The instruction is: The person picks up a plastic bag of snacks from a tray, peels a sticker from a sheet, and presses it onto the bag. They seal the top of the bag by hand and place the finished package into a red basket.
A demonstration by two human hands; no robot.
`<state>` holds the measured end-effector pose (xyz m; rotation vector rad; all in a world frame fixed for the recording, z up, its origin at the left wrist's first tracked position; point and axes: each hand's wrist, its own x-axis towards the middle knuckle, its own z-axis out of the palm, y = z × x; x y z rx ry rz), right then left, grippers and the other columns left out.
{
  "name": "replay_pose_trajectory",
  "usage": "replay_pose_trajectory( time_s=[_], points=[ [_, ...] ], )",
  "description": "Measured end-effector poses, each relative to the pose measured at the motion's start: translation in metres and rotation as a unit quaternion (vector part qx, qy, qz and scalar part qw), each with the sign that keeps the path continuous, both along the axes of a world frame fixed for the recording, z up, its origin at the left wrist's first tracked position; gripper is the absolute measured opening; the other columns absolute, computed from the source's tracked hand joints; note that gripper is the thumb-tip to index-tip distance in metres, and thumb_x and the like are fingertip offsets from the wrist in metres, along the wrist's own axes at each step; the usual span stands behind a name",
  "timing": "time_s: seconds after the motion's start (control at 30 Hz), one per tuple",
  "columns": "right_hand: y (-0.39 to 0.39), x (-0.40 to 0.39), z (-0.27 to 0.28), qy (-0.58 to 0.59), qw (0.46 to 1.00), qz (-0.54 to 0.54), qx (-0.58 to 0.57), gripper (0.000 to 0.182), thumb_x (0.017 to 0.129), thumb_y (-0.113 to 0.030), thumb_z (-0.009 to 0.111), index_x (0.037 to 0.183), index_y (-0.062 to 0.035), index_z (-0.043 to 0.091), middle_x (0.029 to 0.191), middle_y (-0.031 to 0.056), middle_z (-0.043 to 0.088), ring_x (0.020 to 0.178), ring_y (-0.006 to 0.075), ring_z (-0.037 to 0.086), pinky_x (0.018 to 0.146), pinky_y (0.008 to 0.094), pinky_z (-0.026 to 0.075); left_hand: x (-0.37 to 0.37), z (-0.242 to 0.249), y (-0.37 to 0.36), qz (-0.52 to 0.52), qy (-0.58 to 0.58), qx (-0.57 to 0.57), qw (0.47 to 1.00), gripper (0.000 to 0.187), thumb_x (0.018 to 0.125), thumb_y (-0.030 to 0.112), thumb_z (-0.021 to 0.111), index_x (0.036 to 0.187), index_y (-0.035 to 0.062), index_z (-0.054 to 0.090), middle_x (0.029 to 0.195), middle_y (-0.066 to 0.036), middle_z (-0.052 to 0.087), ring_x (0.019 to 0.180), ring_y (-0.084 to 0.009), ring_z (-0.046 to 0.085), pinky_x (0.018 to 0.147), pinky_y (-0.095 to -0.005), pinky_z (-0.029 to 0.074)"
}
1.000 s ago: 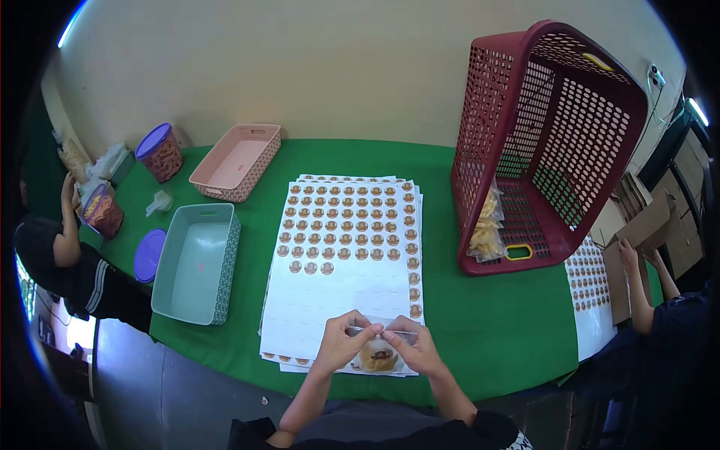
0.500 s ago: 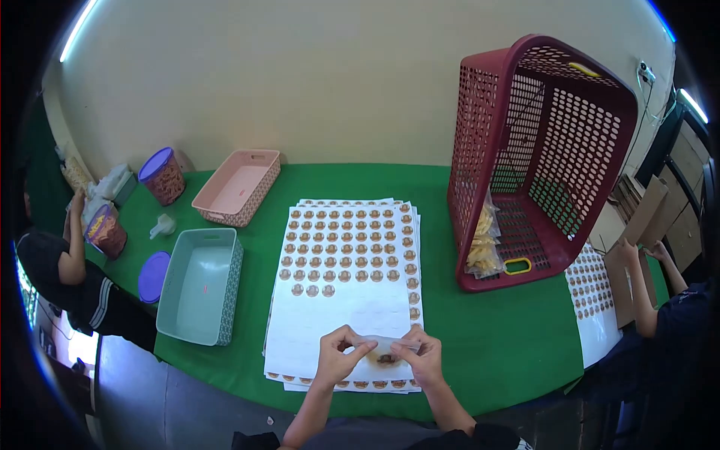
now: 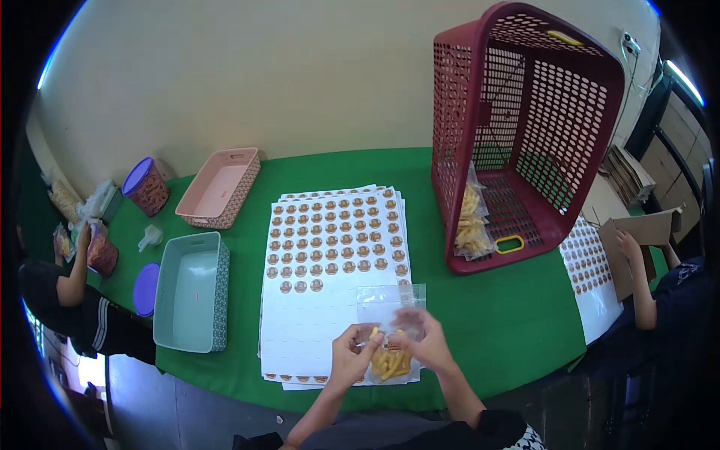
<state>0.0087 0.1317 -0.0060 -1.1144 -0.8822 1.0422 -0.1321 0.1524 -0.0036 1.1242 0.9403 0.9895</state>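
Observation:
A clear plastic bag (image 3: 391, 364) of yellow stick snacks lies over the lower right of the sticker sheets, its flat upper end stretching away from me. A small brown label shows on it, partly covered by my fingers. My left hand (image 3: 352, 358) is closed on the bag's left side, thumb beside the label. My right hand (image 3: 426, 343) is over the bag's right side, thumb near the label, its other fingers arched and smeared by motion. Beneath is a stack of white sheets (image 3: 300, 330) with rows of round brown stickers; several lower rows are bare backing.
A tall maroon crate (image 3: 480, 142) lies on its side at right, filled bags (image 3: 472, 225) inside. At left are a green basket (image 3: 191, 300), a pink basket (image 3: 217, 187), a purple lid (image 3: 146, 289) and a snack tub (image 3: 146, 187). People work at both sides; one touches a cardboard box (image 3: 619, 259).
The bag has turned so its snacks and flat upper end show. My hands have shifted from its upper edge to around the label. The view has tilted, and the co-workers' hands have moved.

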Motion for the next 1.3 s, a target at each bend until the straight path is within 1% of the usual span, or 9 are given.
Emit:
replay_pose_trajectory(
  time_s=[0.03, 0.07, 0.17, 0.43, 1.0, 1.07, 1.1, 1.13, 1.3],
  points=[
    [-0.003, 0.0, -0.009, -0.127, 0.991, 0.037, -0.002, 0.02, 0.077, -0.018, 0.059, 0.086, 0.0002, 0.056, 0.073, 0.0066, 0.058, 0.067, 0.0109, 0.055, 0.06, 0.0219, 0.045, -0.002, -0.003, 0.001, -0.006, 0.002, -0.002, 1.0, 0.02, 0.076, 0.005, 0.058, 0.093, -0.0046, 0.053, 0.083, -0.008, 0.058, 0.075, -0.0094, 0.054, 0.065, -0.0213, 0.045],
    [-0.008, 0.006, -0.014, -0.042, 0.989, 0.093, -0.103, 0.024, 0.075, -0.02, 0.062, 0.086, 0.0004, 0.057, 0.07, 0.0034, 0.058, 0.064, 0.0078, 0.053, 0.058, 0.0194, 0.043, -0.005, -0.009, 0.004, -0.022, 0.029, 0.024, 0.999, 0.02, 0.077, 0.007, 0.058, 0.093, -0.0037, 0.054, 0.08, -0.007, 0.058, 0.072, -0.0073, 0.054, 0.06, -0.0188, 0.044],
    [-0.008, 0.007, -0.015, -0.053, 0.993, 0.083, -0.063, 0.022, 0.076, -0.019, 0.061, 0.084, 0.001, 0.058, 0.068, 0.0019, 0.058, 0.064, 0.006, 0.052, 0.058, 0.0188, 0.042, 0.0, -0.005, 0.004, -0.033, 0.027, 0.035, 0.998, 0.018, 0.078, 0.008, 0.057, 0.092, -0.0035, 0.055, 0.076, -0.005, 0.058, 0.065, -0.0046, 0.052, 0.054, -0.0155, 0.042],
    [-0.006, 0.007, -0.011, 0.035, 0.994, 0.081, -0.066, 0.017, 0.079, -0.015, 0.057, 0.084, 0.0012, 0.057, 0.075, 0.0035, 0.058, 0.067, 0.0058, 0.052, 0.06, 0.0191, 0.042, 0.007, -0.004, 0.005, -0.027, -0.042, -0.004, 0.999, 0.027, 0.076, 0.006, 0.057, 0.1, -0.0045, 0.049, 0.086, -0.008, 0.056, 0.079, -0.0101, 0.053, 0.07, -0.0221, 0.043],
    [-0.009, -0.001, -0.002, -0.075, 0.991, 0.112, -0.017, 0.018, 0.077, -0.014, 0.058, 0.089, 0.0, 0.055, 0.08, 0.0025, 0.057, 0.075, 0.0081, 0.052, 0.067, 0.0219, 0.042, -0.032, -0.031, 0.023, 0.116, -0.079, 0.099, 0.985, 0.02, 0.079, 0.008, 0.052, 0.096, -0.0004, 0.046, 0.081, -0.007, 0.052, 0.071, -0.0116, 0.052, 0.067, -0.0245, 0.044],
    [-0.008, 0.033, -0.002, 0.128, 0.97, -0.028, 0.205, 0.017, 0.076, -0.008, 0.056, 0.092, -0.0001, 0.054, 0.083, 0.0068, 0.058, 0.077, 0.0134, 0.055, 0.071, 0.0273, 0.045, -0.052, -0.025, 0.031, 0.173, -0.064, 0.095, 0.978, 0.017, 0.082, 0.014, 0.048, 0.093, 0.0002, 0.047, 0.079, -0.006, 0.051, 0.069, -0.0126, 0.051, 0.066, -0.026, 0.045],
    [0.0, 0.056, 0.009, -0.002, 0.965, -0.142, 0.222, 0.018, 0.078, -0.008, 0.055, 0.094, -0.0015, 0.053, 0.086, 0.0075, 0.057, 0.077, 0.013, 0.055, 0.071, 0.028, 0.047, -0.064, -0.024, 0.034, 0.213, -0.046, 0.081, 0.973, 0.017, 0.084, 0.016, 0.047, 0.091, 0.0006, 0.048, 0.078, -0.006, 0.05, 0.069, -0.0127, 0.051, 0.065, -0.0261, 0.045],
    [0.01, 0.081, 0.024, 0.051, 0.957, -0.228, 0.172, 0.019, 0.08, -0.012, 0.055, 0.095, -0.0011, 0.052, 0.088, 0.006, 0.056, 0.076, 0.0116, 0.055, 0.069, 0.0253, 0.047, -0.079, -0.029, 0.038, 0.248, -0.039, 0.08, 0.965, 0.015, 0.084, 0.015, 0.046, 0.09, 0.0008, 0.048, 0.078, -0.005, 0.05, 0.069, -0.0122, 0.05, 0.064, -0.0254, 0.045],
    [0.108, 0.2, 0.052, -0.089, 0.93, -0.33, 0.134, 0.031, 0.076, -0.023, 0.061, 0.093, 0.0015, 0.053, 0.08, 0.0041, 0.057, 0.072, 0.0081, 0.053, 0.062, 0.0218, 0.042, -0.119, -0.044, 0.041, 0.368, -0.007, 0.07, 0.927, 0.009, 0.084, 0.011, 0.045, 0.086, 0.0024, 0.049, 0.077, -0.003, 0.048, 0.068, -0.0083, 0.047, 0.063, -0.0204, 0.043]
  ],
)
